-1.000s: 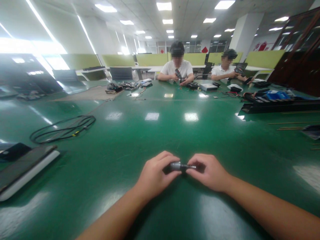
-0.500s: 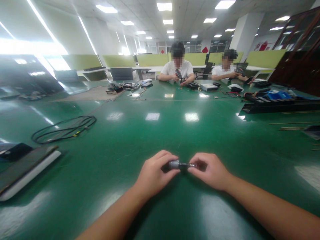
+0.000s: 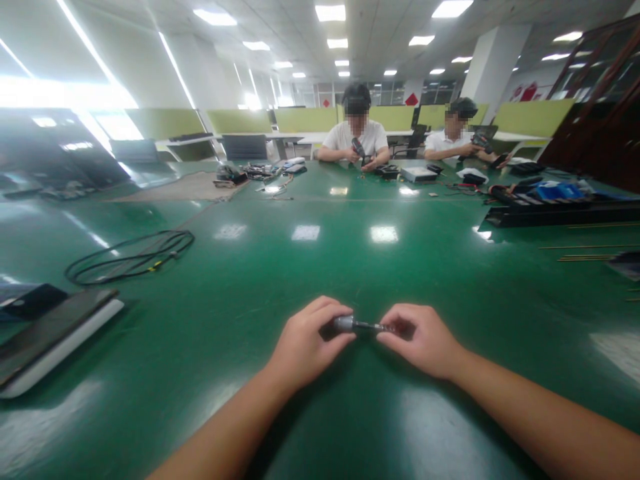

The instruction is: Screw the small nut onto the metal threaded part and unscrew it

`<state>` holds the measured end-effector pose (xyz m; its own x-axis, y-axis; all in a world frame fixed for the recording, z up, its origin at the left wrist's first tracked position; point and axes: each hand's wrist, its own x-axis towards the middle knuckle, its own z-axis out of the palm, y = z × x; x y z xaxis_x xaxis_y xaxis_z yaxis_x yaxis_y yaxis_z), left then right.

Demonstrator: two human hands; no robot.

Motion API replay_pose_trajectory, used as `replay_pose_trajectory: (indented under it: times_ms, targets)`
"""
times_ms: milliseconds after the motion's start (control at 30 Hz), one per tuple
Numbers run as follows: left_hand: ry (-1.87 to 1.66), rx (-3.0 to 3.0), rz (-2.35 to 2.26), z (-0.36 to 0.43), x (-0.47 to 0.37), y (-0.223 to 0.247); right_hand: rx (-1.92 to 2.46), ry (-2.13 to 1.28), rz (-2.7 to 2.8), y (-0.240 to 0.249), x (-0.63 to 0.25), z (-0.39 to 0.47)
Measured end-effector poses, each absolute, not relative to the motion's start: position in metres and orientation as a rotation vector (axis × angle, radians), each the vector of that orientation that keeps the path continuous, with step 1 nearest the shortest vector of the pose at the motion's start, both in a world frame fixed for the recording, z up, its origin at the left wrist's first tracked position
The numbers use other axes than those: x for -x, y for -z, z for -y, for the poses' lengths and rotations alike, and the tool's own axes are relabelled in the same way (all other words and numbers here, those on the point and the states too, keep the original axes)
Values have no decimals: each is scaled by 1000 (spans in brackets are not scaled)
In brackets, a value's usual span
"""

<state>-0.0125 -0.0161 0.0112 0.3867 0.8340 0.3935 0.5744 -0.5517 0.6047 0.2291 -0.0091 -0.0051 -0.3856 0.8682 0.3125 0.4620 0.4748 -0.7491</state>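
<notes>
Low over the green table, my left hand is closed around a short grey cylinder, with thumb below and fingers above. A thin dark shaft runs out of the cylinder's right end. My right hand pinches the far end of that shaft between thumb and forefinger. Something shiny and brownish shows inside the right hand's curl, too blurred to name. Both hands hold the piece nearly level, with a small gap between their fingertips. The cylinder's left end is hidden in my left palm.
A coiled black cable and a flat dark-topped device lie left. Black channel and thin brass rods lie right. Across the table, two people work; one person holds a dark tool.
My left hand has shifted slightly left with the grey cylinder, and a little more of the shaft shows between the hands. My right hand stays almost in place.
</notes>
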Motion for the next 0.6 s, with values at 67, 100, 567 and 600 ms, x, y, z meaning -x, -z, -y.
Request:
replay_pose_trajectory:
  times_ms: [67, 100, 567, 600]
  targets:
    - [-971, -2278, -1225, 16, 12, -11, 1107, -743, 2013, 6, -229, 9]
    - [-971, -2276, -1225, 16, 12, -12, 1111, -745, 2012, 6, -229, 9]
    - [-1229, -1521, -1396, -12, 29, 0, 1076, -741, 2001, 7, -230, 9]
    - [-1233, -1468, -1370, -13, 29, 1, 1078, -744, 1999, 8, -230, 9]
